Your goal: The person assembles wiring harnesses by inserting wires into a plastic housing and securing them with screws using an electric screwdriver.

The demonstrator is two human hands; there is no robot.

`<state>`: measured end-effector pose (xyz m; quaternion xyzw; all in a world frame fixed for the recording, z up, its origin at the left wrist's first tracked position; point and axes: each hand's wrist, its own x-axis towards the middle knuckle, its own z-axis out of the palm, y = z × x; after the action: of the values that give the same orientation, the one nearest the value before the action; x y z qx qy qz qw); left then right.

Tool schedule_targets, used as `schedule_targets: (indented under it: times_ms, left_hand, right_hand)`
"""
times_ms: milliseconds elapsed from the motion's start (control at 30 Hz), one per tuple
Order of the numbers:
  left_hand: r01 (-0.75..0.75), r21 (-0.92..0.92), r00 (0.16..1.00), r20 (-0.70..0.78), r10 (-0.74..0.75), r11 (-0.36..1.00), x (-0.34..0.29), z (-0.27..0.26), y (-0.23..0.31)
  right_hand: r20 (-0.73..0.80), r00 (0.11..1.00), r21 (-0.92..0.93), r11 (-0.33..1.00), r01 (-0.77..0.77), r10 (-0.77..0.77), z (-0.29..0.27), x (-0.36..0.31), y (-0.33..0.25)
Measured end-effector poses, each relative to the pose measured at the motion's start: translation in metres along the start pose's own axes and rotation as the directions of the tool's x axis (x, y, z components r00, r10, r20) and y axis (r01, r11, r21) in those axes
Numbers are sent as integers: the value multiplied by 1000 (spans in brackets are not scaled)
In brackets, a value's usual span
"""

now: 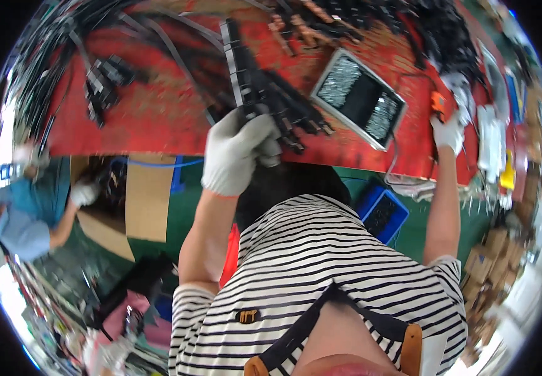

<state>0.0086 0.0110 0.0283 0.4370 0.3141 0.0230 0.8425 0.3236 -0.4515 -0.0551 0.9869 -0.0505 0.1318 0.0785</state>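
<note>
My left hand (pixel 236 150), in a white glove, is closed around a long black part (pixel 236 66) with a row of silvery segments along one edge. It holds the part over the front edge of the red table, pointing away from me. Beside that hand lie several black rod-like pieces (pixel 299 109) with metal ends. My right hand (pixel 448 133), also gloved, is far out at the table's right side. Its fingers are closed at a small orange tool (pixel 438 104), whose kind I cannot make out. Crumpled clear plastic (pixel 462 94) lies against this hand.
A metal tray (pixel 361 97) of small silvery pieces sits on the red table (pixel 158 119). Black cables (pixel 39 81) heap at left, more parts at the back. Below are a blue bin (pixel 383 216) and an open cardboard box (pixel 147 200), where a co-worker's gloved hand (pixel 84 193) reaches.
</note>
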Motion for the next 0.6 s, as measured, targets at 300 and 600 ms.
schedule_targets:
  times_ms: [300, 600]
  left_hand:
    - [-53, -13, 997, -62, 52, 999, -5, -4, -6]
    - [-78, 14, 994, -72, 79, 997, 1, 0, -10]
  right_hand:
    - [32, 998, 369, 928, 46, -62, 31, 14, 18]
    - [-258, 946, 900, -406, 161, -196, -185, -19, -138]
